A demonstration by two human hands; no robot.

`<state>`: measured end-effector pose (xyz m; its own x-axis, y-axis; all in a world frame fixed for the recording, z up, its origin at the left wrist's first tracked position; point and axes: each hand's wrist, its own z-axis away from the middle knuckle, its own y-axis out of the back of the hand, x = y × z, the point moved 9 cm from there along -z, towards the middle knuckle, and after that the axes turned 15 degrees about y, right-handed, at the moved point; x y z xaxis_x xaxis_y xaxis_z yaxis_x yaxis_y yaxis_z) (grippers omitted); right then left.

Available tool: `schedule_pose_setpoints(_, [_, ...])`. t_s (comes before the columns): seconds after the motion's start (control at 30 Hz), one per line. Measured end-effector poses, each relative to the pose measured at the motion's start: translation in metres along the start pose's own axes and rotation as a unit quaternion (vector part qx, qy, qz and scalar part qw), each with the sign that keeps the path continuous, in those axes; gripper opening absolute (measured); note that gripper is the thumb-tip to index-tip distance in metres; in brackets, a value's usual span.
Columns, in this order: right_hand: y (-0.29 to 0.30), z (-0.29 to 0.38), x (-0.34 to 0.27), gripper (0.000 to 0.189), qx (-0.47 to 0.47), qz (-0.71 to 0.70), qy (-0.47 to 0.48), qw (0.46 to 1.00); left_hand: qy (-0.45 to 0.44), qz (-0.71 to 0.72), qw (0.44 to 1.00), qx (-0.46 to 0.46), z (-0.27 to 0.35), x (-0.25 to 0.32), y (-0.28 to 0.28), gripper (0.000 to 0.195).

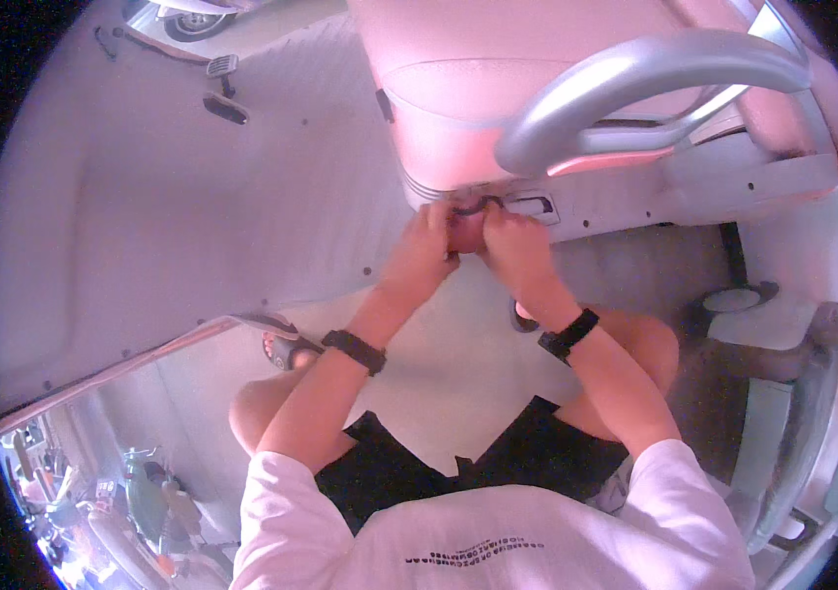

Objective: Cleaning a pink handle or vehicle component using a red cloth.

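Note:
My left hand [428, 240] and my right hand [513, 240] meet at the lower front corner of a seat base [456, 158] in a small vehicle. Between them is a rounded reddish piece [468, 233], gripped from both sides. A short dark curved strip [484, 204] runs over its top, close to my fingertips. My fingers partly cover both parts, so I cannot tell exactly what they are. Just right of my right hand, a rectangular recess [535, 206] with a dark edge is set into the side panel.
A silver armrest [640, 74] arches over the seat side. The vehicle's grey floor [227, 199] spreads to the left, with pedals [224, 88] at its far end. A wheel [736, 299] is at right. Bottles and tools [146, 490] crowd the lower left.

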<state>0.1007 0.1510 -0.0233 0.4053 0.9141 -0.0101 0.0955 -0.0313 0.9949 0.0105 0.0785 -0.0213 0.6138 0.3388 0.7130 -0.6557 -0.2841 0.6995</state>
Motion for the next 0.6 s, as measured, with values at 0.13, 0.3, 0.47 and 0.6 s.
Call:
schedule_pose_setpoints(0.13, [0.007, -0.002, -0.01, 0.016, 0.037, 0.001, 0.046, 0.998, 0.062, 0.035, 0.995, -0.07, -0.003, -0.018, -0.003, 0.059])
schedule_pose_setpoints(0.3, [-0.001, 0.004, 0.024, 0.036, -0.03, 0.0, 0.015, 0.999, -0.033, -0.005, 0.999, 0.023, 0.009, 0.018, -0.002, 0.06])
schedule_pose_setpoints(0.47, [-0.007, 0.001, 0.033, 0.033, -0.071, -0.021, -0.033, 0.997, -0.071, -0.013, 0.996, 0.049, 0.011, 0.021, 0.002, 0.058])
schedule_pose_setpoints(0.6, [-0.011, -0.004, 0.023, 0.033, -0.093, -0.029, -0.05, 0.994, 0.011, 0.05, 0.998, -0.031, 0.002, -0.005, -0.003, 0.05])
